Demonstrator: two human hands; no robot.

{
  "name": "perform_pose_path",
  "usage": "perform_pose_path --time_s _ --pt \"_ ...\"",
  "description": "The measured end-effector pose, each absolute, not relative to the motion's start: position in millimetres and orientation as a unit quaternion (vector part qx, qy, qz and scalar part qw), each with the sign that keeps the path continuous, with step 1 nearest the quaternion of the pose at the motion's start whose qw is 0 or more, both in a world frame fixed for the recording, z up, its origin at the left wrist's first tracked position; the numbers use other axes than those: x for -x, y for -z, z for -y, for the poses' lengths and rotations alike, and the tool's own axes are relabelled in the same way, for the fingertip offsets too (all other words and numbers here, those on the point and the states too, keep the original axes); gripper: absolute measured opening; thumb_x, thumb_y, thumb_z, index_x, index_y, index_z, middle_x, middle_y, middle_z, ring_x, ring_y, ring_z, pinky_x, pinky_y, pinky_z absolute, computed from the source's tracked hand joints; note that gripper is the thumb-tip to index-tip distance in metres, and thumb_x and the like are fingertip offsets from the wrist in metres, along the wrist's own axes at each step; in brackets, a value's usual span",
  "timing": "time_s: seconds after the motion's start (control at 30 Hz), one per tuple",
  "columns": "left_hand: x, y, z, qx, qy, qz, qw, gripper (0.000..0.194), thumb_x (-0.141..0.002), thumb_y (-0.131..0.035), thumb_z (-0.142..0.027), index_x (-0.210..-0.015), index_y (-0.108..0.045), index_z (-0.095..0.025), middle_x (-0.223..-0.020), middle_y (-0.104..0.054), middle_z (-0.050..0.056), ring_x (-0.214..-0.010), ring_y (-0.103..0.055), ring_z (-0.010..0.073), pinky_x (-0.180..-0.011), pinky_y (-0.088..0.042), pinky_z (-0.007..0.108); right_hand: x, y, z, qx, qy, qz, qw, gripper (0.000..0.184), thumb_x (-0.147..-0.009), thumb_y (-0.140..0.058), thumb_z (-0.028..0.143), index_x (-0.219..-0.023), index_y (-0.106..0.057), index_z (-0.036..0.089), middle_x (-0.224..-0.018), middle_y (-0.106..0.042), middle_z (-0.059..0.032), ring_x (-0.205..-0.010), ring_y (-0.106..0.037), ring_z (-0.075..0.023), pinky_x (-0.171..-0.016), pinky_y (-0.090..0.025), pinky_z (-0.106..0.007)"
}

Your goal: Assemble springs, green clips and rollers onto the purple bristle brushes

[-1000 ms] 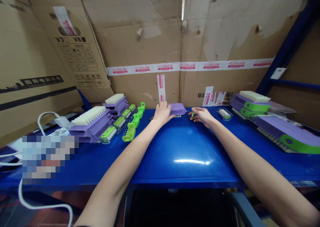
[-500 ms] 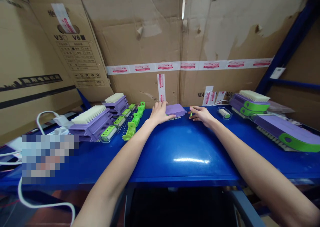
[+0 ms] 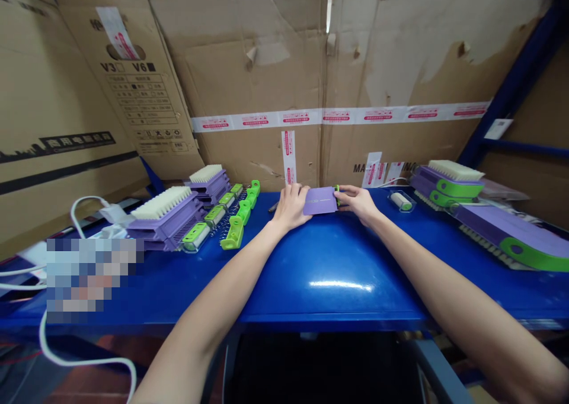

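A flat purple brush body point(image 3: 320, 201) stands tilted up at the far middle of the blue table point(image 3: 329, 273). My left hand point(image 3: 291, 205) grips its left end with curled fingers. My right hand point(image 3: 359, 202) is closed at its right end and pinches a small green piece point(image 3: 337, 194) against the purple part.
Purple brushes with white bristles point(image 3: 166, 211) and a row of green handles point(image 3: 235, 226) lie at the left. More purple and green brushes point(image 3: 448, 182) and a small roller point(image 3: 401, 201) lie at the right. Cardboard boxes point(image 3: 267, 84) wall the back. A white cable point(image 3: 84, 356) hangs at the left.
The purple brush body lay flat on the table under my left hand; now it is tipped up between both hands, and my right hand has moved left with the green piece to its right end.
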State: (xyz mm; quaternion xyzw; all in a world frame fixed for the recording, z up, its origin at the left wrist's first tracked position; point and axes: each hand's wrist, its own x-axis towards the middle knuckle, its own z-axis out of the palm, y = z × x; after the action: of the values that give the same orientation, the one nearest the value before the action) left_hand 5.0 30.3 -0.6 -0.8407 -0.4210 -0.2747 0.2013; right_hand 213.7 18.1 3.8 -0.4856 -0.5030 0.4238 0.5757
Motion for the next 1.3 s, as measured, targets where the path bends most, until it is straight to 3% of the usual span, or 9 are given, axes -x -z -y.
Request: perform_pose_path --time_s 0.2,0.47,0.63,0.83,0.97,1.3 --pt "-5.3 4.6 -33.2 0.827 0.296 0.442 0.182 0.062 -0.073 -0.064 -0.037 -0.126 -0.044 -0.013 -0.12 -0.046 0.015 -0.107 -0.043 0.0305 -0.091 -0.039 0.043 -214.2 -7.1 -14.7 0.466 -0.439 0.511 0.573 0.031 -0.077 -0.07 0.02 -0.107 -0.067 0.012 -0.103 -0.071 -0.0113 -0.076 -0.067 -0.0154 -0.061 -0.058 -0.026" --pt "-5.9 7.2 -35.4 0.802 0.325 0.47 0.174 0.064 -0.074 -0.065 -0.042 -0.126 -0.043 -0.012 -0.116 -0.046 0.016 -0.106 -0.044 0.031 -0.09 -0.04 0.044 -213.8 -6.7 -19.4 0.474 -0.395 0.491 0.615 0.036 -0.073 -0.073 0.023 -0.107 -0.065 0.013 -0.091 -0.072 -0.0099 -0.076 -0.068 -0.0177 -0.068 -0.058 -0.031" --pt "-5.2 6.8 -33.9 0.803 0.327 0.467 0.174 0.063 -0.075 -0.065 -0.043 -0.125 -0.043 -0.012 -0.117 -0.045 0.016 -0.106 -0.044 0.0309 -0.09 -0.04 0.043 -210.0 -5.5 -19.2 0.471 -0.399 0.5 0.608 0.029 -0.068 -0.076 0.021 -0.094 -0.065 0.014 -0.082 -0.072 -0.0074 -0.073 -0.067 -0.0163 -0.07 -0.056 -0.03" --pt "-6.4 7.5 -31.4 0.803 0.327 0.468 0.174 0.062 -0.076 -0.063 -0.043 -0.127 -0.042 -0.013 -0.117 -0.045 0.016 -0.107 -0.044 0.0317 -0.09 -0.039 0.044 -205.5 -2.8 -18.6 0.485 -0.35 0.524 0.606 0.029 -0.062 -0.079 0.038 -0.074 -0.065 0.015 -0.071 -0.07 -0.0052 -0.07 -0.065 -0.0157 -0.067 -0.053 -0.026" --pt "-6.8 7.5 -30.1 0.808 0.323 0.461 0.174 0.063 -0.076 -0.063 -0.041 -0.127 -0.041 -0.013 -0.118 -0.045 0.017 -0.108 -0.043 0.0317 -0.091 -0.039 0.044 -207.1 -1.8 -19.9 0.497 -0.331 0.536 0.596 0.031 -0.068 -0.072 0.045 -0.071 -0.067 0.015 -0.075 -0.07 -0.0064 -0.072 -0.064 -0.0162 -0.063 -0.051 -0.024" --pt "-4.2 7.6 -32.3 0.803 0.325 0.461 0.189 0.062 -0.076 -0.063 -0.041 -0.126 -0.044 -0.011 -0.116 -0.046 0.016 -0.105 -0.044 0.0303 -0.091 -0.04 0.042 -209.8 -5.4 -17.1 0.499 -0.375 0.536 0.568 0.018 -0.071 -0.069 0.026 -0.084 -0.073 0.014 -0.081 -0.072 -0.0065 -0.074 -0.064 -0.0148 -0.062 -0.05 -0.023"
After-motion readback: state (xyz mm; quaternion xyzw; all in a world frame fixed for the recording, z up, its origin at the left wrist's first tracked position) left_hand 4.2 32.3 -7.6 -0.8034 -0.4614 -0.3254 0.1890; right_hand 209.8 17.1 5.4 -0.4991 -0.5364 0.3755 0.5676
